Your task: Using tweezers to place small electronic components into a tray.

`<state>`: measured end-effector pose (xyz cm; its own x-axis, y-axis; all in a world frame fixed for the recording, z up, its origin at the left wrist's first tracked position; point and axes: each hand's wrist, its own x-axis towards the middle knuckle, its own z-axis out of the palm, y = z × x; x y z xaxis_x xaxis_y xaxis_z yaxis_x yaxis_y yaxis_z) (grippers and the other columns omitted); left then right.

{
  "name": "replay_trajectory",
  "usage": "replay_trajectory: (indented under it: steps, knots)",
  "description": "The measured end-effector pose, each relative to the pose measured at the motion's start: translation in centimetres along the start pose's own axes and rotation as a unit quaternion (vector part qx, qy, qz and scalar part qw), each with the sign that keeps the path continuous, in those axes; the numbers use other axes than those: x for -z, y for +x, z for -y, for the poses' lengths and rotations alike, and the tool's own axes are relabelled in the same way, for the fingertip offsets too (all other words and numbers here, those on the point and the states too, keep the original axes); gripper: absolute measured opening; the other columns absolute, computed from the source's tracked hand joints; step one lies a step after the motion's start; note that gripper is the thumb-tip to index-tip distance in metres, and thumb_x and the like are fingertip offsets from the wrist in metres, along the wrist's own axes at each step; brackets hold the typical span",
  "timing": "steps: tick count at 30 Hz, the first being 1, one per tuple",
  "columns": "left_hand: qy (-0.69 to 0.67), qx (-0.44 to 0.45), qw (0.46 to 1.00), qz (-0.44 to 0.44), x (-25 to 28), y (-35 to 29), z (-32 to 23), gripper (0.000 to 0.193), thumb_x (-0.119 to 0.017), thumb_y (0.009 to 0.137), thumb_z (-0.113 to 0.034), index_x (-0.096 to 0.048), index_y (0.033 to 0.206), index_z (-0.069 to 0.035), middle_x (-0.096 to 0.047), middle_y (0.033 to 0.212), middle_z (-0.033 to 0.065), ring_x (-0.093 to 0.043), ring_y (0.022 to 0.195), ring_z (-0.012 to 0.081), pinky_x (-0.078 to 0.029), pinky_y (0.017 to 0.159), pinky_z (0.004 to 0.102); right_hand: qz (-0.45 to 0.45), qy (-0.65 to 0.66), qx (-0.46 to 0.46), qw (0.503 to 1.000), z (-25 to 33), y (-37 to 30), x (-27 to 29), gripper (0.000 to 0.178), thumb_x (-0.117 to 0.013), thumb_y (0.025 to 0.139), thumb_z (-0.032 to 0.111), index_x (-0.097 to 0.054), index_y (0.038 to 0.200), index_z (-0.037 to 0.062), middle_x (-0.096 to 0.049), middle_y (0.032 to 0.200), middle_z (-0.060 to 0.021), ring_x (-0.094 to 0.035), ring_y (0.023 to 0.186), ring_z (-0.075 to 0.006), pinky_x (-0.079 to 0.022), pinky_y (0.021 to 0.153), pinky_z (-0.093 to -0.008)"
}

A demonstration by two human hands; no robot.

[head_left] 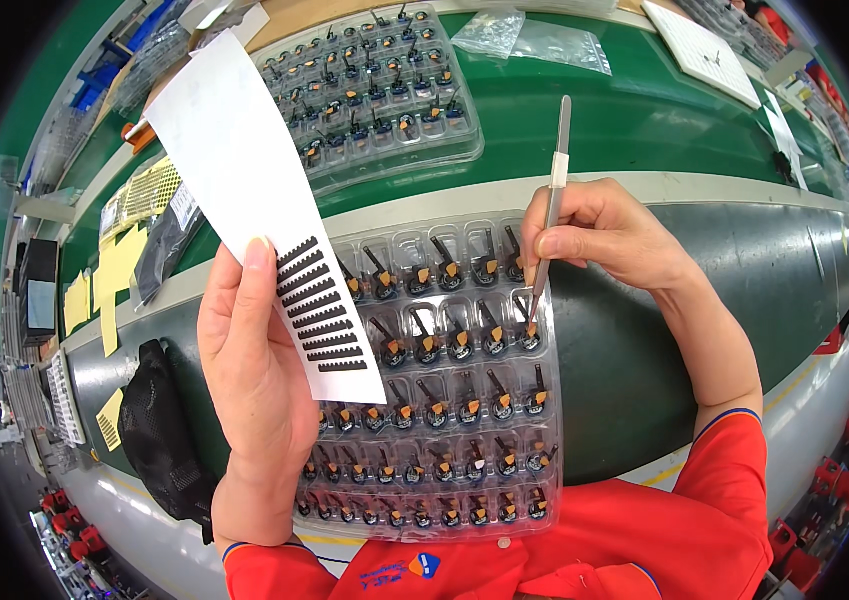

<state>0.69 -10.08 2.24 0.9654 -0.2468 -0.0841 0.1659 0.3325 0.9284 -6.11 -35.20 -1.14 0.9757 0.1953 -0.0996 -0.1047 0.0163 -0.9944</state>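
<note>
The left hand [263,375] pinches a white backing sheet [235,150] at its edge, thumb on the near face and the fingers mostly hidden behind. The sheet's long blank end rises beyond the thumb, while its printed-looking column of black toothed strips [315,305] lies just to the right of the thumb and below it. The sheet should be very light and bendy, likely to curl or sway if held only at one end; the blank margin beside the thumb seems the best hold, since it keeps skin off the strips. The strips look thin and soft, probably easy to crease or tear, so each is best lifted by one end.

The right hand [617,235] grasps metal tweezers [564,128] below their pale wrapped band, points downward. These are probably stiff, light and slick where bare, so the wrap may offer a surer hold. Their tips reach a small round black component [528,341] below the grip; whether they touch or pinch anything is too small to tell. The component sits in a pocket of the clear blister tray [556,440], which looks thin and flexible. The component's slender stem looks delicate, so its round body would make the safer hold.
</note>
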Motion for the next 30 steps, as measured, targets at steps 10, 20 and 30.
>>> replay_trajectory:
  steps: [10,20,30]
  knots:
    - [0.003,-0.004,1.000,0.007,0.29,0.12,0.12,0.018,-0.045,0.096,-0.017,-0.053,0.103,-0.002,-0.058,0.073,0.0028,-0.053,0.055,0.0077,-0.041,0.050,0.0202,0.003,0.004,0.007,1.000,-0.09,0.03,-0.03,0.014,-0.059,0.085,0.015,-0.062,0.082,0.0014,-0.063,0.076,-0.0053,-0.052,0.065,-0.0062,-0.035,0.053,-0.0191]
    - [0.012,-0.007,1.000,-0.001,0.32,0.08,0.15,0.020,-0.045,0.096,-0.017,-0.054,0.105,-0.002,-0.059,0.074,0.0029,-0.052,0.056,0.0075,-0.041,0.050,0.0202,0.008,0.009,0.008,1.000,-0.15,0.03,-0.04,0.014,-0.059,0.085,0.015,-0.061,0.082,0.0017,-0.063,0.076,-0.0050,-0.052,0.066,-0.0060,-0.035,0.053,-0.0191]
    - [0.011,-0.008,1.000,-0.014,0.62,0.04,0.17,0.021,-0.047,0.095,-0.017,-0.054,0.108,-0.002,-0.059,0.077,0.0032,-0.053,0.058,0.0073,-0.043,0.049,0.0209,0.022,-0.013,0.028,0.999,0.11,-0.15,0.10,0.015,-0.060,0.085,0.016,-0.061,0.082,0.0018,-0.063,0.076,-0.0048,-0.054,0.069,-0.0068,-0.036,0.055,-0.0195]
